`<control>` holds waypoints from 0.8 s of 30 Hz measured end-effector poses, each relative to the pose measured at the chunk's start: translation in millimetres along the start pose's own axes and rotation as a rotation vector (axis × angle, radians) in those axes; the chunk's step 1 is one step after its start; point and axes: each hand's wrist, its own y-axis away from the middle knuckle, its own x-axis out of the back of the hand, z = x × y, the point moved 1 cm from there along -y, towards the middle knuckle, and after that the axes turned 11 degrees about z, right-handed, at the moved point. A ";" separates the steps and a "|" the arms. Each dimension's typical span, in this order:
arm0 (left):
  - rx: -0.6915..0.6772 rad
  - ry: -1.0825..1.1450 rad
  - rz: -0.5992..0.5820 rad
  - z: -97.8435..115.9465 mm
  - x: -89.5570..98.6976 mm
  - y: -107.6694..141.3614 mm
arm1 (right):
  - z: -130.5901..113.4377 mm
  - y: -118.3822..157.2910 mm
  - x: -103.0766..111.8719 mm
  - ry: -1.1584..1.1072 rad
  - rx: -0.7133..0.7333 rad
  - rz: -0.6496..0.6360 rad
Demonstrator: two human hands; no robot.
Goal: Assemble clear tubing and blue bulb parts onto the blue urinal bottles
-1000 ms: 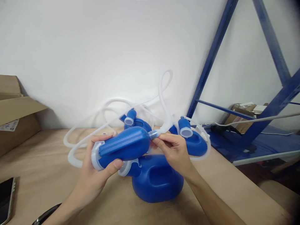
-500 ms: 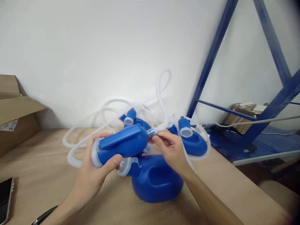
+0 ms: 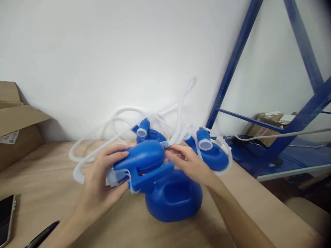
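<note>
My left hand (image 3: 102, 168) is wrapped around the wide end of a blue urinal head (image 3: 144, 156), which has a clear cap and a blue side handle. At its narrow end, a soft white tube (image 3: 179, 117) meets the spout, with a thin metal clamp (image 3: 163, 144) around the joint. My right hand (image 3: 192, 165) pinches beside this joint; its fingertips are partly hidden. Just below, a larger blue urinal bottle (image 3: 173, 203) with a moulded handle lies on the brown-covered table (image 3: 124, 224), its neck behind the held piece.
More blue urinals stand behind, one at the right (image 3: 214, 156) and one at the centre (image 3: 152, 135), among looping tubes. A cardboard box (image 3: 23, 141) and a phone (image 3: 6, 220) are at the left. A blue metal rack (image 3: 232, 65) rises at the right.
The urinal head has been rolled in my left hand, so its handle now faces down toward me. The tube loop has swung slightly right. My right hand stays at the joint.
</note>
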 end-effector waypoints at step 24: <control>-0.543 -0.266 -0.392 52.8 1.8 17.8 | 46.7 27.4 30.7 0.453 0.066 -0.642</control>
